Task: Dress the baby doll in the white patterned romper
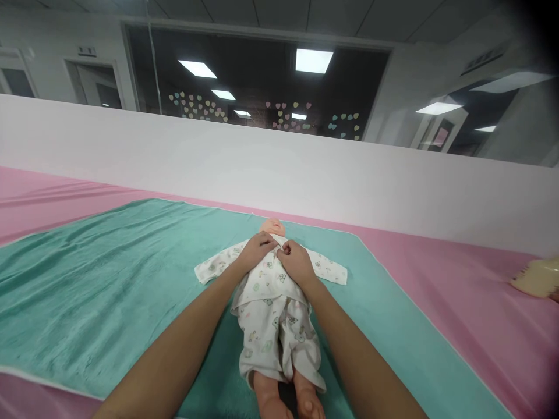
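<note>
A baby doll [274,226] lies on its back on a teal towel [109,279], dressed in a white printed top [271,270] and matching trousers [275,334]. Its bare feet point toward me. My left hand [257,247] rests on the doll's chest near the collar, fingers curled on the fabric. Right beside it, my right hand [294,260] pinches the top's front at the neckline. Both hands nearly touch each other just below the doll's chin.
The towel lies on a pink sheet [458,291]. A white partition wall [305,174] runs behind it, with dark windows above. A pale yellow object [536,278] sits at the right edge.
</note>
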The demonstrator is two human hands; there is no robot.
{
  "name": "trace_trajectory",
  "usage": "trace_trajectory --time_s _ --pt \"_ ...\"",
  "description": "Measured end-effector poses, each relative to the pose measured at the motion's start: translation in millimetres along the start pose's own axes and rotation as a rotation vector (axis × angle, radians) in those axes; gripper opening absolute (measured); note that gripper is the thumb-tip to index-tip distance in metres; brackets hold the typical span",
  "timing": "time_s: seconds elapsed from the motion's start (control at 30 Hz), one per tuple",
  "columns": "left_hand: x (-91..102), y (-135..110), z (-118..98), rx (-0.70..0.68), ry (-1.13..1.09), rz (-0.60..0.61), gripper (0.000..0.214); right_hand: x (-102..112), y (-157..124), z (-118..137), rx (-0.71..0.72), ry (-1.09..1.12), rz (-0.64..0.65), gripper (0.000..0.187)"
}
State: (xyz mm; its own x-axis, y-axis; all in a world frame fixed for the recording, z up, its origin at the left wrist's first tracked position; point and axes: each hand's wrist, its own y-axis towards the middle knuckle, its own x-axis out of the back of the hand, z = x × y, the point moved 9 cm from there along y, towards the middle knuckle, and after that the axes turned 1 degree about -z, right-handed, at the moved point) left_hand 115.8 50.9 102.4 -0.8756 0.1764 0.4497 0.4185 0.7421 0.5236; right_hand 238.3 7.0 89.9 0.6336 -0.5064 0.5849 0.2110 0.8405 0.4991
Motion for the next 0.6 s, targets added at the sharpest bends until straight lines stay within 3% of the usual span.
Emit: trace_trajectory --time_s 0.37,0.6 --pt "-4.0 -1 5 0.127 -0.010 0.063 0.018 8 -5 -5 -0.065 0.282 -0.080 0.015" --pt "0.9 1 7 0.138 -0.049 0.004 0.026 9 -5 -12 -0.117 0.383 -0.104 0.017"
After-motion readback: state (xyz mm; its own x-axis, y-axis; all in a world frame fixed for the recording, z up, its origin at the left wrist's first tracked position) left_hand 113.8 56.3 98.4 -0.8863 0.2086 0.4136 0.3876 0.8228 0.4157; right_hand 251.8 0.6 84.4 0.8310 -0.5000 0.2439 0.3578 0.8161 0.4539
